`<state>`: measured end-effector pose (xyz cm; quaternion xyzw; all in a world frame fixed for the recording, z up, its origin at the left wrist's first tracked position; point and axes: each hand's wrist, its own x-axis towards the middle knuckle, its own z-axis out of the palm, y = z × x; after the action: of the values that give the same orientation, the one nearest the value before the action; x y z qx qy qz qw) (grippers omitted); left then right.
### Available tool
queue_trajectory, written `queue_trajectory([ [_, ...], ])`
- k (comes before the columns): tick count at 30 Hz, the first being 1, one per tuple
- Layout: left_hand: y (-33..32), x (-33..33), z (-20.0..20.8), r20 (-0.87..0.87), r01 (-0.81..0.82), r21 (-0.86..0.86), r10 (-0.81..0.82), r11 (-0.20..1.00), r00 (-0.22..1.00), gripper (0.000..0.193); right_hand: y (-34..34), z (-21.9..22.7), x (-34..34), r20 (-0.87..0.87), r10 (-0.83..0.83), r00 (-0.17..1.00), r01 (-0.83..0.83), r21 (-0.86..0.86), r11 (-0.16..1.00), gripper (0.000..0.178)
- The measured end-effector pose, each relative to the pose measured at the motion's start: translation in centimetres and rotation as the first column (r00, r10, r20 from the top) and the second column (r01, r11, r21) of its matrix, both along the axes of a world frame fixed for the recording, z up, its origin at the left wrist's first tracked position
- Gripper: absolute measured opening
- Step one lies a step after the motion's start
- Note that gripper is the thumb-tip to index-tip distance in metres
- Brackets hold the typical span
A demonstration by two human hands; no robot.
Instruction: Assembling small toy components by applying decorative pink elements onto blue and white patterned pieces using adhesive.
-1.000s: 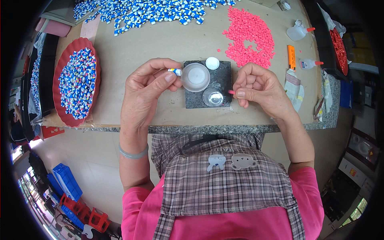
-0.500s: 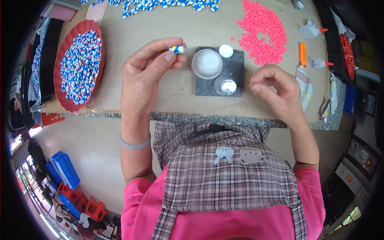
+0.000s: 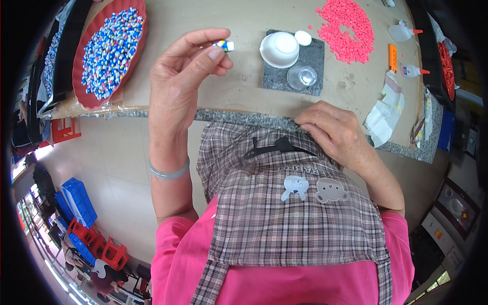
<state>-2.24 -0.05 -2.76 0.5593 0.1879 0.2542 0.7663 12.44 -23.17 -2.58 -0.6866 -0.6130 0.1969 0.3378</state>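
Observation:
My left hand (image 3: 183, 76) is raised over the table and pinches a small blue, white and yellow piece (image 3: 224, 46) between thumb and fingertips. My right hand (image 3: 335, 133) rests at the table's front edge on the plaid apron, fingers curled; whether it holds anything is hidden. Beyond the hands a dark grey mat (image 3: 295, 66) carries a white bowl (image 3: 279, 49), a small white cap (image 3: 303, 37) and a clear round cup (image 3: 301, 77).
A red tray (image 3: 81, 86) heaped with blue and white pieces sits at the left. A pile of pink pieces (image 3: 347, 28) lies at the back right, near two small glue bottles (image 3: 414, 71), an orange tool (image 3: 393, 57) and crumpled paper (image 3: 385, 109).
My left hand lifted the small piece up and away from the bowl. My right hand drew back from the mat to the table's front edge. The view tilted downward.

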Motion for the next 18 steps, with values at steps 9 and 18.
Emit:
queue_trajectory([
  [9, -1.1, -1.8, 0.1, -0.027, -0.03, 0.032, 0.031, 0.999, 0.999, 0.022, -2.5, -0.8, -2.2, -0.124, 0.102, 0.987, -0.119, -0.135, 0.984, 0.012],
  [18, -3.3, -4.0, 0.1, -0.032, -0.004, 0.114, 0.008, 0.994, 0.999, 0.022, -4.8, -5.1, -4.8, -0.241, 0.152, 0.959, -0.193, -0.158, 0.968, 0.017],
])
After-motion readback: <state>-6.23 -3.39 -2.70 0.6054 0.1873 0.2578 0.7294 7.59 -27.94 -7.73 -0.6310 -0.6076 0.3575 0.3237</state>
